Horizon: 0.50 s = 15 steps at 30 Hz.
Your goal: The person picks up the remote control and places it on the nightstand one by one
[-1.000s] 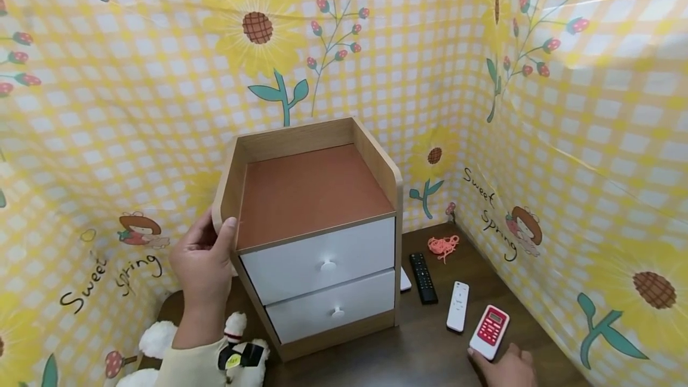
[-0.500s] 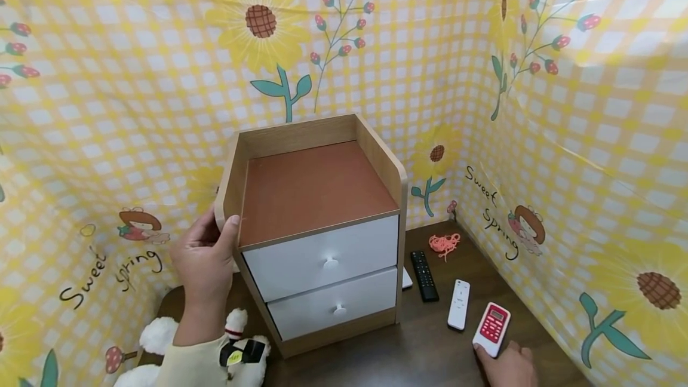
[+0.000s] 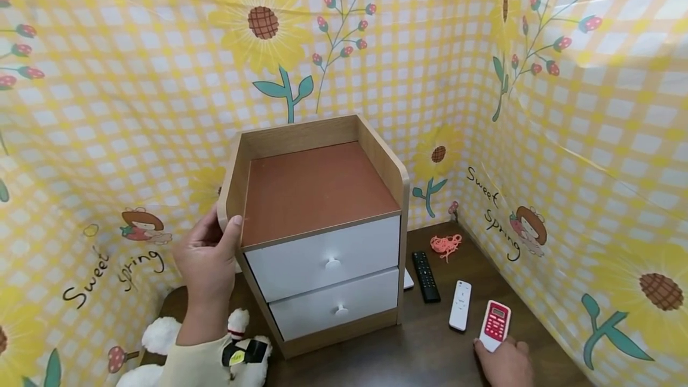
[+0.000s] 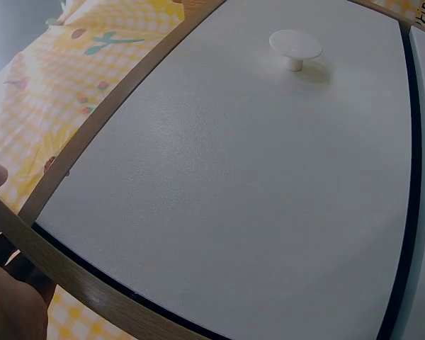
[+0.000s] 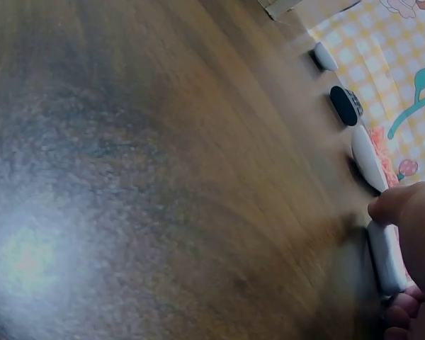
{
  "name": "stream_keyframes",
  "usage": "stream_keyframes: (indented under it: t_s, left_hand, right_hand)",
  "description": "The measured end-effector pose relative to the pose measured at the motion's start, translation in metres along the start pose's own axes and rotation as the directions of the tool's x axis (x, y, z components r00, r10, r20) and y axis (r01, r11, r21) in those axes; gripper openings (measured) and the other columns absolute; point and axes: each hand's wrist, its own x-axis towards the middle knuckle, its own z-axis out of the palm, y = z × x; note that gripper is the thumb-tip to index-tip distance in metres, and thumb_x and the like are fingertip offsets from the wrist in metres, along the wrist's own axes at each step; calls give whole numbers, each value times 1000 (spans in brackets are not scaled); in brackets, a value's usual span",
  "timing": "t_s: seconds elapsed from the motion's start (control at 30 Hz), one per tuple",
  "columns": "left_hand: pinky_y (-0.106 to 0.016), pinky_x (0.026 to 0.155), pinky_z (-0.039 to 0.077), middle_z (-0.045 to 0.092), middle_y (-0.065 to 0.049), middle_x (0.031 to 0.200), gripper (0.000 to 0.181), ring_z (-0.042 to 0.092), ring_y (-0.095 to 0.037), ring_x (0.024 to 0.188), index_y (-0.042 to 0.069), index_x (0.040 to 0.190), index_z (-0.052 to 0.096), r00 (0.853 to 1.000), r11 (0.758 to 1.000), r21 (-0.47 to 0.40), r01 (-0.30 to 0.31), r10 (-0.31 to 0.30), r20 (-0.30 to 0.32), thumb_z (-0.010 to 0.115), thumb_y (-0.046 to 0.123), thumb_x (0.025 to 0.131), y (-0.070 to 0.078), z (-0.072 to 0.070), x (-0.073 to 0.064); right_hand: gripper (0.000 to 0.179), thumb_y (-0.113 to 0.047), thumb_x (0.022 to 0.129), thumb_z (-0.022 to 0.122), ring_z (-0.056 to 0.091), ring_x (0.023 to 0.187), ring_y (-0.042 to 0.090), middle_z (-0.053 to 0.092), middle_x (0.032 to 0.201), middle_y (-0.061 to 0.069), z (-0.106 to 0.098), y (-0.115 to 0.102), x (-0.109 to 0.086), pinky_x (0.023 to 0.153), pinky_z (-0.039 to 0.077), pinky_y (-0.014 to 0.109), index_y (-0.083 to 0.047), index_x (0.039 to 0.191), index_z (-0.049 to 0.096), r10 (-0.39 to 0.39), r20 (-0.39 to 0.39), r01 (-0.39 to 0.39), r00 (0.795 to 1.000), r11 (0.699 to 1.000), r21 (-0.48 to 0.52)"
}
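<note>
A small wooden cabinet (image 3: 317, 190) with a brown top and two white drawers, both pushed in, stands at the centre of the head view. My left hand (image 3: 206, 255) grips its left side panel near the front, thumb inside and fingers outside. One drawer front (image 4: 219, 156) with a round white knob (image 4: 295, 46) fills the left wrist view. At lower right, my right hand (image 3: 506, 363) holds a white remote control with a red face (image 3: 495, 322) by its near end. The right wrist view has the thumb and fingers of that hand (image 5: 419, 234) at opposite sides of the remote.
Right of the cabinet lie a white remote (image 3: 460, 306), a black remote (image 3: 426, 277) and a tangle of orange string (image 3: 446, 245). Another white object (image 3: 408, 279) peeks out beside the cabinet. White plush (image 3: 161, 336) sits at lower left. Yellow checked cloth (image 3: 161, 76) walls the corner.
My right hand has come forward over the near end of the red-faced remote, which has turned slightly more upright in view. The left hand keeps its grip on the cabinet.
</note>
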Motion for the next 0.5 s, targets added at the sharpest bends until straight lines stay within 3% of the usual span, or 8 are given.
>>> stream_keyframes:
  t_s: [0.17, 0.37, 0.5]
  left_hand:
    - [-21, 81, 64, 83, -2, 114, 39, 79, -14, 100, 6, 130, 80, 1000, 1000, 9, 15, -15, -15, 82, -4, 92, 0, 0, 0]
    - [-21, 83, 64, 83, -3, 116, 39, 79, -15, 102, 7, 131, 80, 1000, 1000, 5, 21, -21, -14, 82, -4, 93, 0, 1, -1]
    - [-22, 85, 64, 82, -4, 118, 39, 79, -15, 103, 8, 131, 80, 1000, 1000, -6, 18, -18, -9, 81, -4, 94, -1, 2, 0]
  right_hand:
    - [74, -44, 88, 79, 59, 95, 51, 52, 99, 39, -10, 3, -1, 75, 55, 61, 24, 106, 56, 42, 5, -42, 999, 999, -21]
    - [74, -47, 82, 80, 60, 90, 44, 59, 90, 35, -25, 19, 1, 68, 50, 46, 20, 107, 63, 173, 1, -173, 985, 985, 1]
    - [72, -48, 86, 82, 65, 73, 26, 73, 84, 21, -33, 34, -1, 61, 48, 33, 14, 120, 70, 226, 18, -225, 974, 953, 202]
